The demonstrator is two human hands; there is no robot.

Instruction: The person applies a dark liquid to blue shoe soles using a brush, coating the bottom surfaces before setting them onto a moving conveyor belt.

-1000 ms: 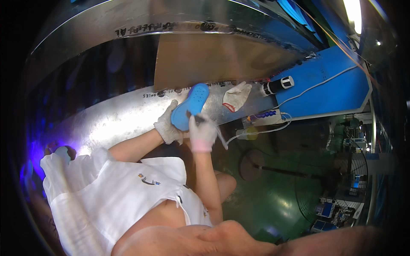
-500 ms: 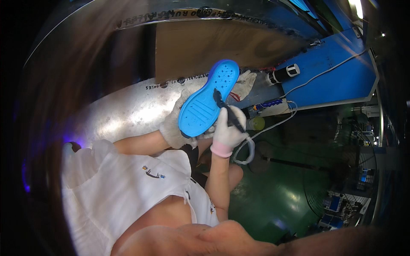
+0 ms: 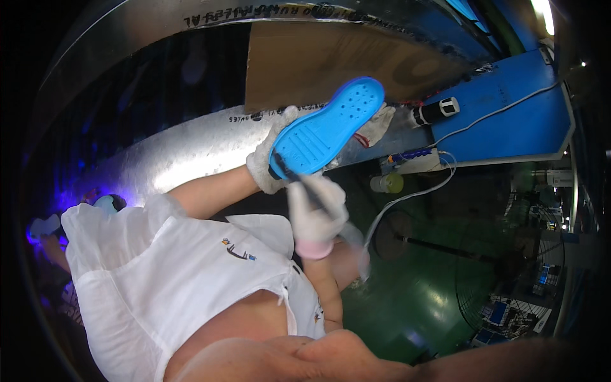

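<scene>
Way over L, violet light (image 3: 126,191) glows at the dim edge; what's in it is too blurry to tell. Next comes the wearer's white shirt (image 3: 159,280), w/ a small embroidered motif. Beyond it a shiny metal bench (image 3: 191,159) runs up toward the R; brown cardboard (image 3: 299,63) stands along its far side, below a metal rail (image 3: 159,25) w/ dark lettering.

L hand (image 3: 263,159), in a whitish knit glove, is clamped on the lower L end of a blue shoe sole (image 3: 321,134): thumb along the upper edge, other fingers mostly hidden underneath. Sole's abt ctr, held up tilted, its face to the cam, ridges at the lower L end & small holes at the upper R.

R hand (image 3: 323,219), white glove w/ pink cuff, is just below the sole, motion-blurred; fingers look together around a black pen-like tool (image 3: 289,173). Tip's at the ridged end; can't tell if it's touching.

Partly behind the sole, a loose whitish glove w/ red trim (image 3: 380,127) lies on the bench. Further R: yellow-green canister (image 3: 394,183), white tube (image 3: 407,196), black-&-white cylinder (image 3: 436,112), blue panel (image 3: 503,95) w/ a pale cord (image 3: 493,120) across it. Low R, a dim pedestal fan (image 3: 452,250) over green floor (image 3: 407,305).
</scene>
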